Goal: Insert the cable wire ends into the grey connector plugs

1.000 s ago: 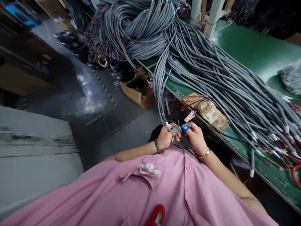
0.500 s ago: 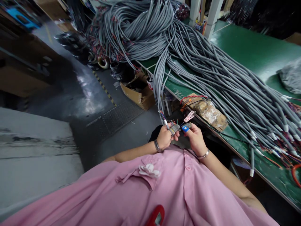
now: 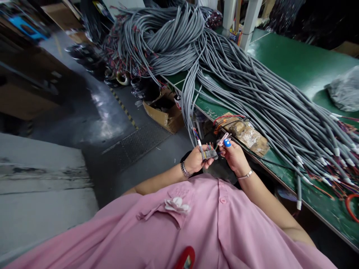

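Observation:
My left hand (image 3: 195, 160) is closed around the end of a grey cable (image 3: 201, 149) with a white band near its tip. Thin coloured wires (image 3: 210, 146) fan out above its thumb, which wears a grey fabric finger cover. Close by on the right, my right hand (image 3: 235, 158) is pinched, a blue cover on its thumb. What lies between its fingertips is too small to make out. A pink clip (image 3: 223, 139) shows right behind that thumb; whether the fingers touch it, I cannot tell.
A large heap of grey cables (image 3: 174, 41) lies along the green table (image 3: 291, 56). A taped wooden block (image 3: 249, 136) with red and black leads sits at the table edge. Below, an open cardboard box (image 3: 158, 116) stands on the floor. A plastic bag (image 3: 344, 89) lies at right.
My right hand has shifted slightly up and away from the left, its blue thumb now in front of the pink clip. My left hand still holds the cable, with its wires more visible.

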The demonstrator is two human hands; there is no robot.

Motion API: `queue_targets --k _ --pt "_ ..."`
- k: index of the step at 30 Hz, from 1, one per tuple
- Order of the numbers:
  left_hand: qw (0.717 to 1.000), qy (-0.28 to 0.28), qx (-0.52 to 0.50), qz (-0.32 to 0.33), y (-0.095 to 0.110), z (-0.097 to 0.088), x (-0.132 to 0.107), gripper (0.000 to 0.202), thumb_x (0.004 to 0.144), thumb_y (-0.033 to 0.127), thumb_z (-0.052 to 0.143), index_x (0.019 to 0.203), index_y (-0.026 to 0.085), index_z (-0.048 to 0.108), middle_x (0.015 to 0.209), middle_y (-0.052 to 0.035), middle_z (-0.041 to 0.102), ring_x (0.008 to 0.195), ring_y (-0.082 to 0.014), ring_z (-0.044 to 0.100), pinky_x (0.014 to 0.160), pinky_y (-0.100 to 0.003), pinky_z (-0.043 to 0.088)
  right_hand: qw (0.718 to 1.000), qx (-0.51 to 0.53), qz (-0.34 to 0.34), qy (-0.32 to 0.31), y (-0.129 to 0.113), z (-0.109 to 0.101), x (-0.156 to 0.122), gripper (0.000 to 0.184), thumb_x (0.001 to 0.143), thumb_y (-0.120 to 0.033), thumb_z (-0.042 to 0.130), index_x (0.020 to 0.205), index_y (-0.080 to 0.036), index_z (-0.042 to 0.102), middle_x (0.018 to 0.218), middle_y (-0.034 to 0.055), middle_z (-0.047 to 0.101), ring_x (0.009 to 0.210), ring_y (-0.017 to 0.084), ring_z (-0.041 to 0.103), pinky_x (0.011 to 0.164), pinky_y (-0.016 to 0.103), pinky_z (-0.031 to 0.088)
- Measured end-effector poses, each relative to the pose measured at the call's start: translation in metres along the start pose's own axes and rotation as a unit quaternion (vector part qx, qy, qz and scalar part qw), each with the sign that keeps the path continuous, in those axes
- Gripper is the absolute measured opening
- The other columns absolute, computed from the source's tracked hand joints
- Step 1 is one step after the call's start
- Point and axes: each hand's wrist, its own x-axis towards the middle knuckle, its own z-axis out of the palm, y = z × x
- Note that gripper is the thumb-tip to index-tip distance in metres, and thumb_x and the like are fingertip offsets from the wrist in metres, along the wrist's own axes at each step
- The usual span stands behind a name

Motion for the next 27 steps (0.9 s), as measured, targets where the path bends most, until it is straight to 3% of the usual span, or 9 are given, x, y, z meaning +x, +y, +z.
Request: queue_targets --k 4,7,10,12,27 --pt "1.000 -0.014 -0.019 -0.004 0.005 0.002 0.006 0.040 0.066 0.048 0.076 0.075 0.012 0.061 0.047 0.0000 0.058 0.029 -0.0070 0.043 0.028 -0.018 0.026 0.986 -0.093 -0.101 0.096 0.006 0.003 0.001 0.040 0.085 -0.058 0.057 0.076 -0.019 0.066 0.061 -0.0009 0.055 0.054 0.009 0.042 0.051 0.023 0.036" --pt "0.999 -0.031 -0.035 -0.012 0.005 0.003 0.010 0.040 0.065 0.046 0.077 0.077 0.011 0.061 0.049 -0.0007 0.059 0.030 -0.0068 0.043 0.029 -0.017 0.026 0.996 -0.016 -0.063 0.067 0.008 0.003 0.005 0.046 0.084 -0.063 0.053 0.078 -0.020 0.065 0.068 0.0003 0.058 0.056 0.009 0.044 0.052 0.023 0.039" --pt "0.998 -0.043 -0.048 -0.013 0.003 0.002 0.014 0.038 0.067 0.044 0.075 0.079 0.011 0.062 0.051 -0.0014 0.060 0.032 -0.0071 0.044 0.029 -0.017 0.027 0.994 0.103 -0.007 0.029 0.008 0.005 0.009 0.044 0.078 -0.064 0.061 0.082 -0.021 0.065 0.073 -0.0006 0.059 0.057 0.009 0.046 0.052 0.022 0.042" --pt "0.998 -0.044 -0.047 -0.013 0.000 0.000 0.017 0.036 0.068 0.042 0.075 0.080 0.010 0.062 0.049 -0.0011 0.058 0.031 -0.0075 0.044 0.030 -0.017 0.027 0.989 0.146 -0.001 0.036 0.008 0.007 0.012 0.041 0.074 -0.061 0.067 0.081 -0.021 0.065 0.071 -0.0017 0.058 0.057 0.009 0.046 0.052 0.022 0.043" --pt "0.999 -0.021 -0.036 -0.029 -0.008 -0.003 0.019 0.034 0.070 0.042 0.072 0.079 0.011 0.061 0.047 -0.0007 0.058 0.028 -0.0078 0.044 0.029 -0.017 0.026 0.980 0.191 -0.025 0.055 0.010 0.010 0.015 0.036 0.072 -0.054 0.073 0.075 -0.019 0.065 0.065 -0.0033 0.053 0.056 0.009 0.043 0.053 0.023 0.041"
